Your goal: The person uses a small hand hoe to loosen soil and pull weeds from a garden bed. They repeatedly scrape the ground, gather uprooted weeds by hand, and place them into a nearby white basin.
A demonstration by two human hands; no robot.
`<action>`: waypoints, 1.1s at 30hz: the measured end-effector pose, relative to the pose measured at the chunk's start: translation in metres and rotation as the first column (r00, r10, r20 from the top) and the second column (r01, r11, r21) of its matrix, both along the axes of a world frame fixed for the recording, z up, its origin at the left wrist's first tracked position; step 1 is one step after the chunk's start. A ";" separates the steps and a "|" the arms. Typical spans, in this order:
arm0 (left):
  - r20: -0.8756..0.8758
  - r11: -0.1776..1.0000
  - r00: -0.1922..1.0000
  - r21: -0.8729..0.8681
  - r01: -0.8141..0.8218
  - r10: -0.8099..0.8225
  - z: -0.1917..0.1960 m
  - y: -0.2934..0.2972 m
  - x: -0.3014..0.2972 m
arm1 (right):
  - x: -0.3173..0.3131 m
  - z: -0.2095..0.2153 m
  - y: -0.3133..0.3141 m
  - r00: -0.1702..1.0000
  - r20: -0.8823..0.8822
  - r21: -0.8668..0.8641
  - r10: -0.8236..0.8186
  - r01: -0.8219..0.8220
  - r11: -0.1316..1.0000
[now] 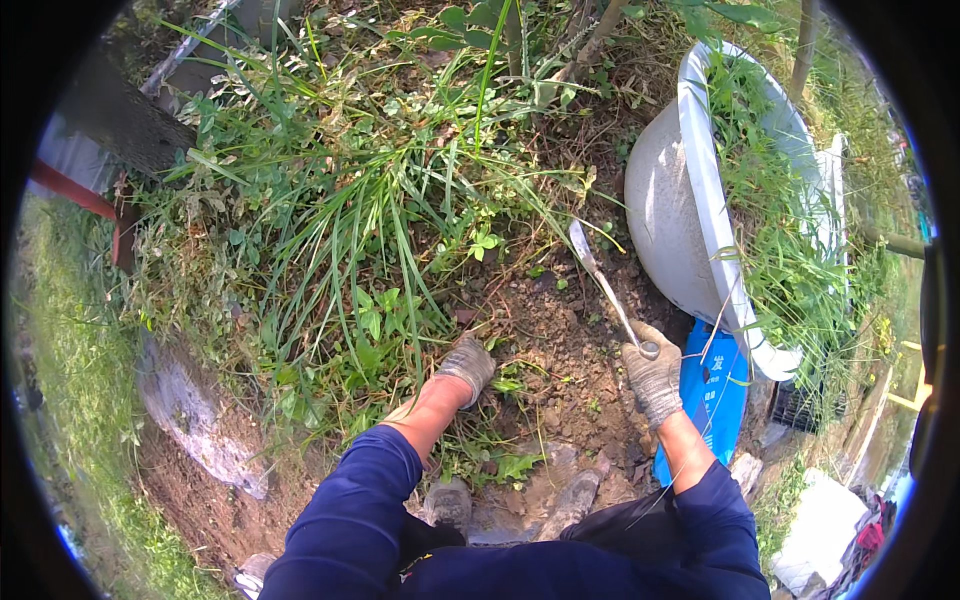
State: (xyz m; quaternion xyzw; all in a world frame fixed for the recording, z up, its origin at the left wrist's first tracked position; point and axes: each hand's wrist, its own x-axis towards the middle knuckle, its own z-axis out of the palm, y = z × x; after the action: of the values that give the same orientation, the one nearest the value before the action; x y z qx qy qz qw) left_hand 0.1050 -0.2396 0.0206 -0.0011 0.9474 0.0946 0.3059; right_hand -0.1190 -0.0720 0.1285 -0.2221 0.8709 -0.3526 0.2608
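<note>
My right hand [652, 372], in a dirty grey work glove, is closed around the metal handle of a small sickle [605, 285]. Its curved, bright blade points away from me, just over the loose brown soil [570, 345]. My left hand [467, 370], gloved the same way, is low at the edge of the weeds. Its fingers are bunched and turned down; what they hold, if anything, is hidden. Long-bladed grass [385, 215] and small leafy weeds [375, 315] spread beyond and left of that hand.
A large pale basin [665, 200] full of pulled grass leans at the right. A blue printed bag [715, 390] lies below it. Far left stands a tree trunk [130, 125] near a red bar [75, 188]. My shoes [572, 503] rest on the soil.
</note>
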 end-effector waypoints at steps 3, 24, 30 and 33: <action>0.009 1.000 1.000 0.006 0.014 -0.014 -0.009 0.001 0.001 | 0.004 -0.016 -0.073 0.990 0.028 0.099 -0.140 0.136 0.986; 0.085 0.999 0.996 -0.002 -0.032 0.032 -0.004 0.002 -0.002 | 0.075 -0.020 -0.064 0.961 0.075 0.176 -0.267 0.251 0.952; 0.009 0.998 0.999 -0.045 -0.035 0.035 0.003 0.000 0.000 | 0.010 -0.016 -0.178 0.893 0.279 -0.041 -0.352 0.377 0.925; 0.033 0.999 0.999 -0.005 -0.038 0.038 0.001 -0.001 -0.002 | 0.054 -0.008 -0.081 0.957 0.107 -0.090 -0.270 0.280 0.956</action>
State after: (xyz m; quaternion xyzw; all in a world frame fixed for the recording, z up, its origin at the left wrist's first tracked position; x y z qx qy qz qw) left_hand 0.1026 -0.2410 0.0213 -0.0215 0.9422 0.0983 0.3194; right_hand -0.0650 -0.1530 0.1205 -0.0951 0.8606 -0.4403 0.2377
